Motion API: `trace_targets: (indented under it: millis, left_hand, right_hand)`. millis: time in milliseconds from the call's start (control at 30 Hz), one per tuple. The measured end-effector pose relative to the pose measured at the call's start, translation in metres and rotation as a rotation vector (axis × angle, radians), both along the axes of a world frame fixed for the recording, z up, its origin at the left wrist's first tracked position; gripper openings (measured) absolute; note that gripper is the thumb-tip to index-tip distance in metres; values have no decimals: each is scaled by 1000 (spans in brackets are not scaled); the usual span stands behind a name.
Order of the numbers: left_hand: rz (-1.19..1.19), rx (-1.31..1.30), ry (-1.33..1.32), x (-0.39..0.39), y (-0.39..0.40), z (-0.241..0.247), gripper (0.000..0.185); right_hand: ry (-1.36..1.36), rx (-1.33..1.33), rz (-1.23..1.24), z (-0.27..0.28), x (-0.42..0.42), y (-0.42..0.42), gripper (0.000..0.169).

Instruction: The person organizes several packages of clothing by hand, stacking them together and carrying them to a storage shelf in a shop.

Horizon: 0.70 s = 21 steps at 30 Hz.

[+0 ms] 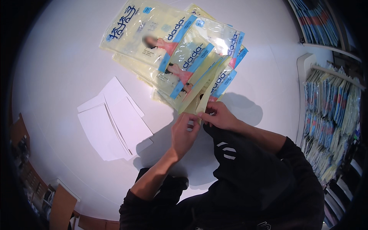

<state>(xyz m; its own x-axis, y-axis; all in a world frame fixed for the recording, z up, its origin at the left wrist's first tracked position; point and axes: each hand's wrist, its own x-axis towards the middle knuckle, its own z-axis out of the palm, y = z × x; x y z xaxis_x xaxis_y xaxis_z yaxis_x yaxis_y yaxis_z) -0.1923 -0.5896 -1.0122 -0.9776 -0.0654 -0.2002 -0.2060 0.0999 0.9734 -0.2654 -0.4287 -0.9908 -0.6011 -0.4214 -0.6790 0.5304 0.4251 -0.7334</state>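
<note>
A pale yellow plastic packaging bag (188,100) hangs between my hands, its near end spread apart. My left hand (185,133) pinches the left side of that end between thumb and fingers. Close beside it, my right hand (220,116) grips the right side. Beyond my hands, several similar printed bags (129,26) lie in an overlapping, fanned pile on the pale floor (63,72). They carry blue strips, writing and a figure in pink. Left of my left hand rest several white card sheets (97,126), loosely stacked. Whether the held bag contains anything is unclear.
At the right, a rail (339,76) carries rows of packaged goods (322,100) in clear bags. More packages (316,23) fill a rack at the upper right. A brown panel (61,207) stands at the lower left. My black-clad knee (230,152) is just below my right hand.
</note>
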Motion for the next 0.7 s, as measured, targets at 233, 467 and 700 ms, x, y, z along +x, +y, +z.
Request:
trace_targets:
  millis: [233, 467, 700]
  left_hand:
    - [123, 132, -175, 9, 5, -11, 15]
    - [30, 94, -186, 0, 11, -13, 14]
    - [-113, 61, -89, -10, -3, -14, 13]
  right_hand:
    - [189, 142, 1, -16, 13, 7, 22]
    - [224, 144, -38, -30, 30, 14, 30]
    - [-45, 105, -142, -10, 15, 5, 31]
